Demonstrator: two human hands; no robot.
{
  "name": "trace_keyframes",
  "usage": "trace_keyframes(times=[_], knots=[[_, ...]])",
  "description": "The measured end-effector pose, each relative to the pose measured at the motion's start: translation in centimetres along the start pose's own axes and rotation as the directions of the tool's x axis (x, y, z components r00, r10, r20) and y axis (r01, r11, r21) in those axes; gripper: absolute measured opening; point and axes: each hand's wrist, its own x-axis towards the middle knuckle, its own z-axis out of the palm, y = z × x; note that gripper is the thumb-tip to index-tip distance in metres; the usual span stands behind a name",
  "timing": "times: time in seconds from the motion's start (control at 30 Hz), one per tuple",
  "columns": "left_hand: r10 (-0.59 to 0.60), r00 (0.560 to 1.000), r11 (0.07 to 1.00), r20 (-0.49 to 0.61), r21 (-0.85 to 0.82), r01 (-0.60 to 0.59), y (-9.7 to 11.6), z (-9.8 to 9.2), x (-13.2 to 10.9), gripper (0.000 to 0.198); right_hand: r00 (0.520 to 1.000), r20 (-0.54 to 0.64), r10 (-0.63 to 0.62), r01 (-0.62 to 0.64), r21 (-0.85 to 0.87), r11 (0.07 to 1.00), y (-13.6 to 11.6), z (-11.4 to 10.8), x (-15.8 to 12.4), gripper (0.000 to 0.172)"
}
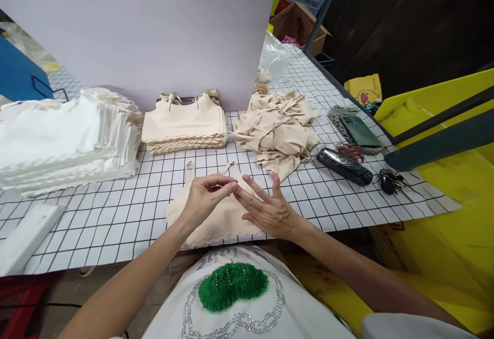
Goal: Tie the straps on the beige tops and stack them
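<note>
A beige strappy top (pixel 222 223) lies flat at the table's front edge, its two thin straps pointing away from me. Both hands are above it. My left hand (pixel 206 197) is closed in a pinch, thumb against fingers, at the fingertips of the other hand; whatever is in the pinch, if anything, is too small to make out. My right hand (pixel 272 210) is open with its fingers spread, and its fingertips meet the left ones. The hands hide part of the top's middle.
Behind the top sits a neat stack of beige tops (pixel 183 123), with a crumpled beige pile (pixel 280 128) to its right. White folded garments (pixel 69 133) stand at left, near a white box-like object (pixel 31 236). A glasses case (pixel 344 166), phone (pixel 360 131) and keys (pixel 391 180) lie at right.
</note>
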Motion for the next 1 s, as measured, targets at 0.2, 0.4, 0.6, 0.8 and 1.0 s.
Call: trace_keyframes(times=[0.2,0.4,0.6,0.8,1.0], knots=[[-0.055,0.997,0.998,0.058,-0.039,0.057,0.4,0.3,0.5,0.030,1.000,-0.014,0.025,-0.025,-0.035,0.999,0.0,-0.1,-0.6,0.056],[-0.075,0.993,0.996,0.086,-0.036,0.078,0.6,0.4,0.5,0.024,0.995,-0.101,-0.010,-0.001,-0.099,0.995,0.1,0.1,-0.3,0.046],[-0.065,0.997,0.996,0.042,0.071,0.062,-0.4,-0.8,1.7,0.025,0.990,-0.139,0.000,-0.014,-0.098,0.995,0.3,0.4,-0.2,0.039],[0.118,0.989,0.817,-0.086,0.574,-0.048,-3.2,-5.1,4.4,0.019,0.964,-0.197,0.181,-0.184,0.001,0.983,1.7,0.8,-0.6,0.033],[0.118,0.992,0.629,0.036,0.771,-0.103,-5.1,-5.2,5.4,0.019,0.947,-0.231,0.224,-0.189,0.163,0.968,1.8,1.4,0.2,0.029]])
